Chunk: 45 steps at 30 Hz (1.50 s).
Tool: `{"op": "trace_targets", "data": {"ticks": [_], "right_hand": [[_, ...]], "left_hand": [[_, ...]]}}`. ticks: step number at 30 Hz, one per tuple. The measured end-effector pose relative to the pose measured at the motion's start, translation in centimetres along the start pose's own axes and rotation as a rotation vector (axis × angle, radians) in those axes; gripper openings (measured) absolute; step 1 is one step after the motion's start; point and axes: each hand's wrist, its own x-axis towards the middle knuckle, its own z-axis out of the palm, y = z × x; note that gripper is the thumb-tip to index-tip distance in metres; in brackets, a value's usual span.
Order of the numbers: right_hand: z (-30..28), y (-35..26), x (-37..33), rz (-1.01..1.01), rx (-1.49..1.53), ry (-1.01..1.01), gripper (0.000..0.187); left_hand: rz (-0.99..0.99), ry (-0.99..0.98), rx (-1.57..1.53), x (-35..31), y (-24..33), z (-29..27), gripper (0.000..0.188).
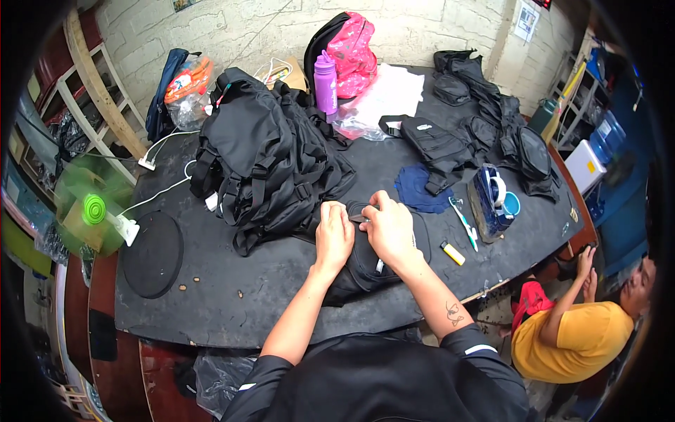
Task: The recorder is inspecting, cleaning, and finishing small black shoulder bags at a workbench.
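A black bag (362,264) lies on the table right in front of me, under both my hands. My left hand (334,235) rests at its upper left part with the fingers bent and pressed together; what they hold, if anything, is hidden. The fingers of my right hand (390,228) are closed in a pinch beside it, near a small dark narrow thing that I cannot make out. Both hands are close together, fingertips almost meeting. Just beyond them to the left stands a pile of black backpacks (271,155) with straps and buckles.
On the right lie a yellow lighter (452,253), a toothbrush (465,225), a navy cloth (422,188), a tape holder (485,204) and black pouches (485,133). A purple bottle (325,84) and pink backpack (355,53) stand behind. A green fan (93,209) is left; a person (576,330) sits right.
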Motion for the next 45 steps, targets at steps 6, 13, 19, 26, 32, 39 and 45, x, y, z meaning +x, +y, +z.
{"op": "trace_targets", "data": {"ticks": [6,13,19,26,32,39,45], "right_hand": [[-0.2,-0.4,0.1,-0.041,-0.07,-0.007,0.015],[-0.8,1.8,-1.0,0.159,0.181,0.042,0.022],[-1.1,1.9,-3.3,0.309,0.292,-0.122,0.024],[-2.2,0.8,-3.9,0.216,0.258,-0.117,0.025],[-2.7,0.3,-3.6,0.063,0.185,-0.087,0.024],[-3.4,1.3,-4.1,0.114,0.086,-0.092,0.022],[-3.2,0.3,-4.4,0.05,0.066,-0.126,0.02]], "left_hand": [[-0.011,0.014,0.014,-0.3,0.1,0.0,0.008],[-0.386,-0.353,-0.728,-0.3,-1.4,-3.5,0.02],[-0.314,-0.366,-0.544,-1.7,1.4,-4.7,0.019],[-0.114,-0.161,-0.184,-3.5,0.9,-2.4,0.003],[-0.54,-0.184,-0.945,-3.2,0.2,-2.2,0.004],[-0.221,-0.292,-0.462,-3.3,1.4,-3.1,0.009],[-0.09,-0.212,-0.246,-3.8,1.9,-2.1,0.01]]}}
